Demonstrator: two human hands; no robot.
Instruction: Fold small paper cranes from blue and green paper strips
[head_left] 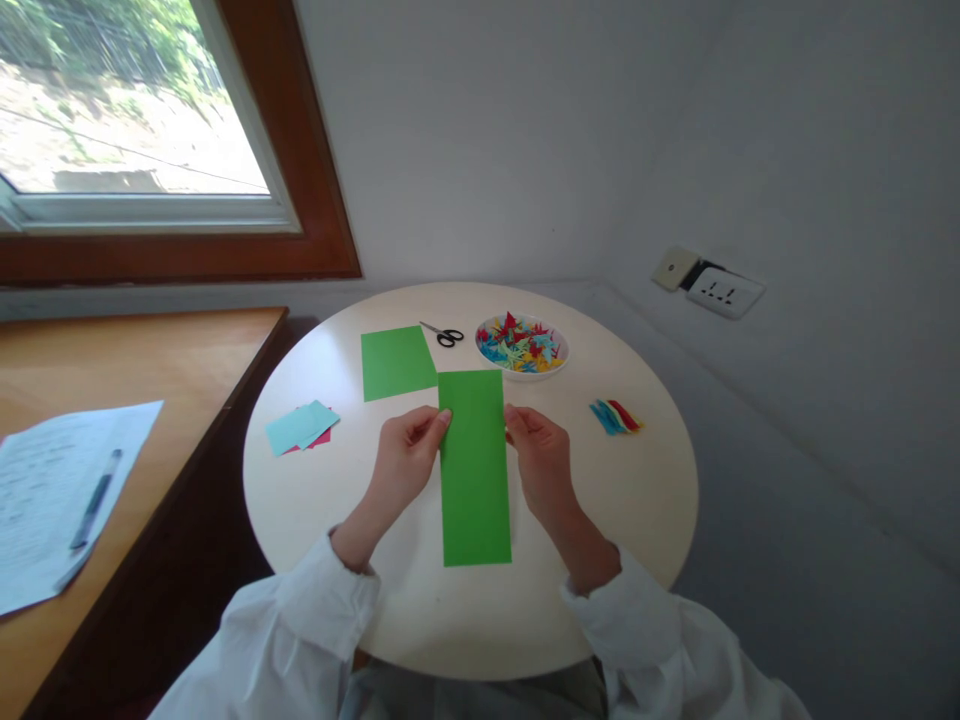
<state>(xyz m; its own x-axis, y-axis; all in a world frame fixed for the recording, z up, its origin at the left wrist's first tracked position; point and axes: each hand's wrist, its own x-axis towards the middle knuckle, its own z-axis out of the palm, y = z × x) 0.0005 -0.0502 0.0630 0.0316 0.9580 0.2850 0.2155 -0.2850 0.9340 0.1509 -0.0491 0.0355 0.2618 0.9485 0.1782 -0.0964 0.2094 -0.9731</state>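
In the head view, a tall green paper rectangle (pixel 475 470) is held near the middle of a round white table (pixel 600 510), with its long sides running roughly from 12 to 6 o'clock. Its 9 o'clock edge is pinched between the thumb and fingers of the left hand (pixel 409 448), and its 3 o'clock edge is gripped, at about the same height, by the right hand (pixel 540 452). The hands are held apart, with the paper spanned between them.

On the tabletop, a wider green sheet (pixel 396 362) is seen at 11 o'clock, and black-handled scissors (pixel 448 338) are placed just beside it, nearer 12. At 1 o'clock a white dish (pixel 526 376) is filled with small multicoloured paper pieces (pixel 517 345). Blue, white, red and yellow strips (pixel 616 417) are bunched between 2 and 3 o'clock. Light-blue squares (pixel 304 428) are laid over pink paper (pixel 324 438) between 9 and 10.
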